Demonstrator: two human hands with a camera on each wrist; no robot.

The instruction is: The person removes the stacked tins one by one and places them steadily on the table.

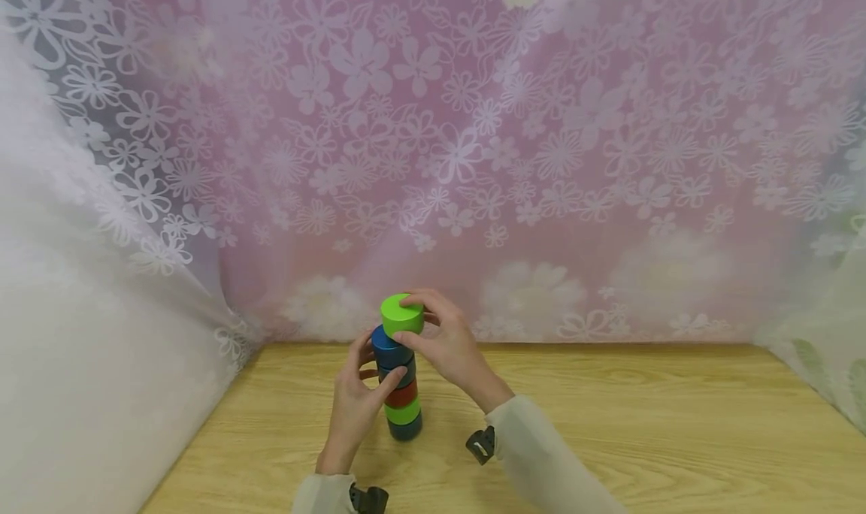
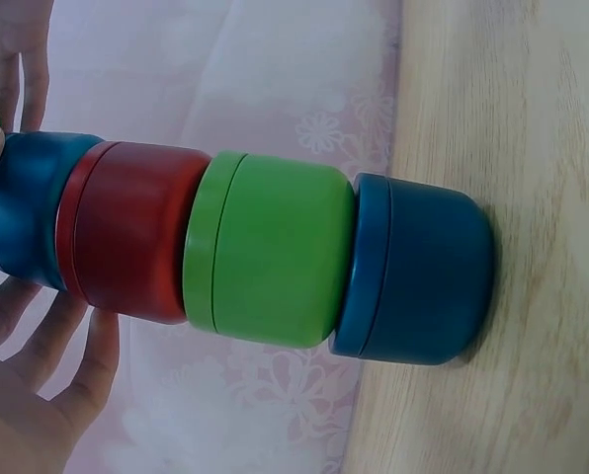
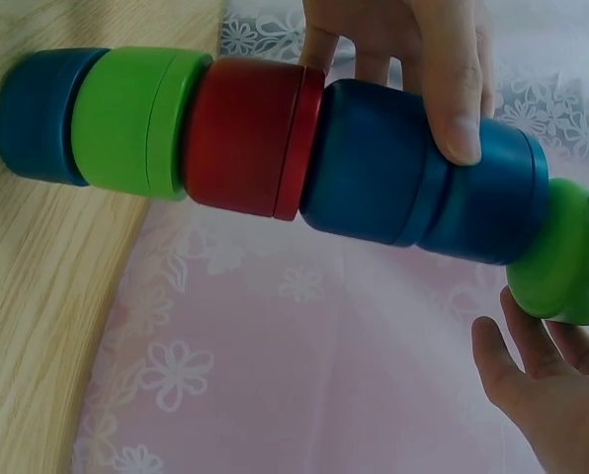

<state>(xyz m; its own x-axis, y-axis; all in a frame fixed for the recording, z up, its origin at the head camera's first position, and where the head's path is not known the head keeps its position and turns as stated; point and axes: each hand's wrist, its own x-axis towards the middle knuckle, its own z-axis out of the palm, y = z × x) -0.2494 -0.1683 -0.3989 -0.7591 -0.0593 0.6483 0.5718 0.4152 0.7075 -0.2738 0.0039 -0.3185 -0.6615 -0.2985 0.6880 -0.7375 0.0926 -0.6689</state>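
Small round lidded tins stand stacked on the table in a slightly leaning column. From the bottom come a blue tin [image 2: 428, 272], a green tin [image 2: 285, 252], a red tin [image 3: 240, 138], then a lower blue tin [image 3: 364, 163] and the top blue tin [image 3: 497, 197]. My left hand [image 1: 355, 405] grips the column around the two upper blue tins, thumb in front and fingers behind. Above it, my right hand [image 1: 449, 343] pinches another green tin [image 1: 396, 320] between thumb and fingers. This tin sits off-centre and tilted at the top blue tin's edge; whether they touch I cannot tell.
A wood-grain table [image 1: 609, 424] bears the column. Behind it hangs a pink floral curtain [image 1: 419, 161], close to the table's back edge. White cloth [image 1: 101, 334] drapes along the left side. Black wrist mounts [image 1: 481, 445] stick out from both sleeves.
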